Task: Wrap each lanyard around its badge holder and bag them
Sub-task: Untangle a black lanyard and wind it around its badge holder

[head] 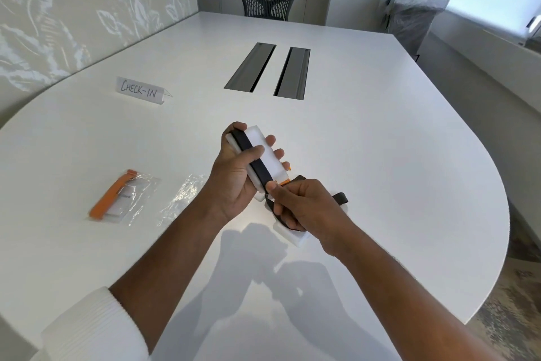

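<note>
Both hands are up over the white rounded tabletop point(366, 156), busy with one badge. The left hand point(234, 176) is clamped around a white rectangular plastic badge holder point(270, 156), thumb pressing a flat black fabric lanyard point(254, 160) that runs lengthwise down its face. The right hand point(304, 204) pinches the same black strap just below the holder's near end, with the loose rest of it trailing under that hand. A bit of orange peeks out at the holder's lower edge, can't tell what it is. Another white flat piece point(294, 236) lies on the tabletop under the right hand.

Off to the left sits a clear plastic bag point(137, 199) with an orange lanyard wrapped on its badge point(112, 198) inside, and a second empty-looking clear bag point(183, 195) beside it. A folded white paper sign reading CHECK-IN point(140, 90) stands further back.
</note>
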`<state>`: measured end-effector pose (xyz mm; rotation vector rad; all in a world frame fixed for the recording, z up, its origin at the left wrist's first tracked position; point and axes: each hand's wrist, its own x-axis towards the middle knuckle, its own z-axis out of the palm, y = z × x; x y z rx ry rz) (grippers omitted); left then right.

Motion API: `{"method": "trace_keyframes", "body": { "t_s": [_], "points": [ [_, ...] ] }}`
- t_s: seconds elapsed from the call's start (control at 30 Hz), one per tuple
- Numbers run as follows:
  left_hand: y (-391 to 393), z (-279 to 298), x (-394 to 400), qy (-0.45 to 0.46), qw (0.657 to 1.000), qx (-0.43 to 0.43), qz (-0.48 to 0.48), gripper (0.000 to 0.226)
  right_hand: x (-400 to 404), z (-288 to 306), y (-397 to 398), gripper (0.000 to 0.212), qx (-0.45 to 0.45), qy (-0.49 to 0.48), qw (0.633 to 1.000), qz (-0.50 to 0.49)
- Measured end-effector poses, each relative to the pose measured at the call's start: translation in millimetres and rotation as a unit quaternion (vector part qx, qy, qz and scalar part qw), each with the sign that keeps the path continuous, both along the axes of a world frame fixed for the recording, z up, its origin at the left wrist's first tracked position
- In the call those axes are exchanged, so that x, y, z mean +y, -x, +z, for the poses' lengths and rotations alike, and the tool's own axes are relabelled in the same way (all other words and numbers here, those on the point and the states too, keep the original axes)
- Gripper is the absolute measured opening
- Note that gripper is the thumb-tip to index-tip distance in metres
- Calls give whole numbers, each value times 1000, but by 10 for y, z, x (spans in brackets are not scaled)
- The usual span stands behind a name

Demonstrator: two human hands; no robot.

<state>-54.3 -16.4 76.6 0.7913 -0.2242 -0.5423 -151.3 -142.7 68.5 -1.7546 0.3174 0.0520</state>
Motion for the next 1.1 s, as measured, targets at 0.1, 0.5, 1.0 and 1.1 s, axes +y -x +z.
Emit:
{"method": "trace_keyframes", "body": {
  "t_s": [0.1, 0.5, 1.0, 1.1],
  "points": [
    [-12, -3, 23, 9, 999, 37, 6, 42, -27, -72, 31, 25, -93, 55, 991, -84],
    [88, -48, 25, 2, 983, 180, 29, 36, 61, -335, 45, 12, -449, 384, 798, -115],
    [375, -1005, 779, -401, 826, -387, 80, 31, -51, -582, 263, 15, -42, -85, 979, -179],
    [436, -1171, 850, -433, 785, -441, 49, 37, -4, -753, 350, 15, -1, -98, 975, -199]
  ]
}}
